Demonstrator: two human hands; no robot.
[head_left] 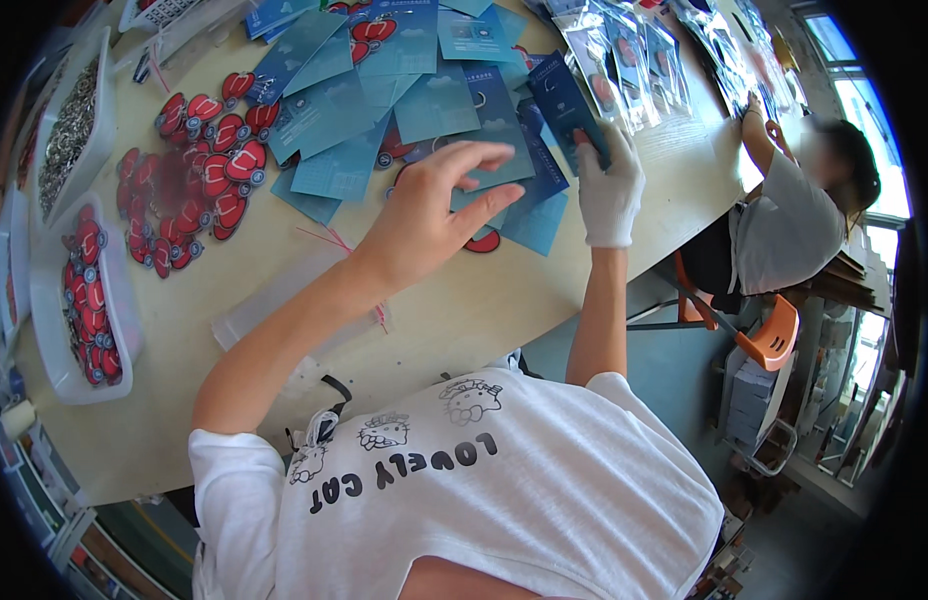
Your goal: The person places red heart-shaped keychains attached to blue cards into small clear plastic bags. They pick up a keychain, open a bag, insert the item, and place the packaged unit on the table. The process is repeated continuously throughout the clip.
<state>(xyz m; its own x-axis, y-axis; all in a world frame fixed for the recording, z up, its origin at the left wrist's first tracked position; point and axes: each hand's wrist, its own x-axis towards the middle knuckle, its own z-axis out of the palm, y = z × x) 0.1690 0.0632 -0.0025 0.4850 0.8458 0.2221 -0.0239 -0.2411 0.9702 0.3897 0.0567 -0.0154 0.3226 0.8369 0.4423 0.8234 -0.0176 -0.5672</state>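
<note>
My bare left hand [429, 210] hovers over the blue cards with thumb and fingers apart, nothing visible between them. In a white glove, my right hand [610, 195] grips a dark blue card [562, 100], thumb on its face. Beneath and beyond both hands lies a loose pile of blue printed cards [439, 105]. Part of a red charm [482, 242] shows just below my left hand. Left of the pile is a heap of red charms [189, 185] with small round blue tags.
Along the left stand a white bin of metal fittings [72, 140] and a white bin of red charms [132, 340]. Clear packaged cards [629, 65] lie far right. A plastic bag [249, 310] rests near my left forearm. Another person [789, 215] sits at right, near an orange chair [771, 332].
</note>
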